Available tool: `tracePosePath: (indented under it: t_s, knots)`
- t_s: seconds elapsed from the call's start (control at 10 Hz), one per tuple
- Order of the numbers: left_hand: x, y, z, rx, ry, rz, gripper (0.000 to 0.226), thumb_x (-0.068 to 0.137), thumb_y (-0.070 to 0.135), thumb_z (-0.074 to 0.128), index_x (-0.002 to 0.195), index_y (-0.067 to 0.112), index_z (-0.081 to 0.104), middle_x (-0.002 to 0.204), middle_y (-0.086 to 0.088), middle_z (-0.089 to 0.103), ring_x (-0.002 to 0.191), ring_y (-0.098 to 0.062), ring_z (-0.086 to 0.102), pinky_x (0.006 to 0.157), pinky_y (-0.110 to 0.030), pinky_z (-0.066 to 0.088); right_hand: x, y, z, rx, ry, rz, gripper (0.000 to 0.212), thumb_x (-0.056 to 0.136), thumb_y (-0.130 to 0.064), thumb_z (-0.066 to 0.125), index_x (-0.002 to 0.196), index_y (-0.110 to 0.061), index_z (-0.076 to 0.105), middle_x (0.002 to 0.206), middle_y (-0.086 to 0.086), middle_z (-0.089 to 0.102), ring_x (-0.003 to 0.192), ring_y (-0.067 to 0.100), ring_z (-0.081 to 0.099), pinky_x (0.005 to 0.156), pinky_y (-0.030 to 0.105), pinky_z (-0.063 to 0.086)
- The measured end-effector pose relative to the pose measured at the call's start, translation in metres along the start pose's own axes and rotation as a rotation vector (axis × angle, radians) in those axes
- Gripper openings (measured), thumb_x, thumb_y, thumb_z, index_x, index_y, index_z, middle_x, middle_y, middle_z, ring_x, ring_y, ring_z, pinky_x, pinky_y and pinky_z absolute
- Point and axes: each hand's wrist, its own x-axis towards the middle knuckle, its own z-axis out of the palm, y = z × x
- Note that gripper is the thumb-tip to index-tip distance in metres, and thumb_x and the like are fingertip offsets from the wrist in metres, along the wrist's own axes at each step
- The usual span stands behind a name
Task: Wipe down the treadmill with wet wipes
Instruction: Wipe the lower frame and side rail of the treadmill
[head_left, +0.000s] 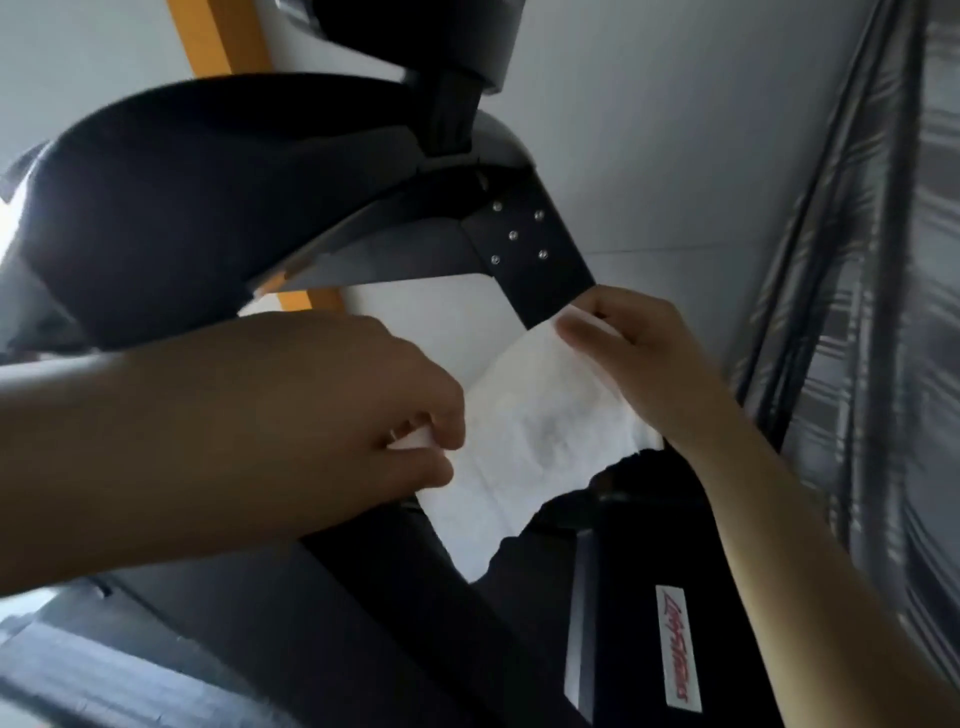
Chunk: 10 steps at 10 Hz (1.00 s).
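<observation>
The left hand (363, 415) and right hand (639, 353) are bare, with bare forearms (130, 457).

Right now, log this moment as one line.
left hand: pinches wet wipe, lower edge | right hand: pinches top corner | wipe: spread between hands, grey smudge | treadmill: behind

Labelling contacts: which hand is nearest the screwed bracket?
The right hand, pinching the wipe's upper corner just below the bracket. The left hand pinches the wipe's other end, lower and farther from it.
</observation>
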Motion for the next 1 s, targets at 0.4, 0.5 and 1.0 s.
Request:
tracePosePath:
  t_s: [0.4,0.5,1.0]
  knots:
    - [-0.031,0.004,0.022,0.027,0.297,-0.077,0.028,0.08,0.045,0.047,0.072,0.032,0.07,0.064,0.017,0.061,0.074,0.022,0.043,0.079,0.011,0.021,0.004,0.023,0.026,0.145,-0.257,0.039,0.023,0.094,-0.028,0.06,0.073,-0.022,0.057,0.05,-0.006,0.036,0.048,0.008,0.033,0.046,0.018,0.028]
    - [-0.031,0.016,0.024,-0.004,0.302,-0.125,0.022,0.078,0.049,0.044,0.072,0.043,0.064,0.066,0.025,0.058,0.076,0.022,0.044,0.08,0.01,0.021,0.001,0.037,0.033,0.192,-0.264,0.034,0.013,0.094,-0.024,0.061,0.082,-0.021,0.062,0.047,-0.01,0.041,0.046,0.007,0.037,0.047,0.018,0.03]
    - [-0.042,0.048,0.041,0.598,0.184,-0.433,0.032,0.091,0.035,0.048,0.088,0.022,0.077,0.107,0.001,0.066,0.106,-0.027,0.056,0.107,-0.045,0.026,-0.054,0.026,0.085,0.667,-0.58,0.106,0.021,0.09,-0.005,0.062,0.08,-0.024,0.065,0.064,-0.012,0.063,0.055,0.001,0.057,0.052,0.018,0.04]
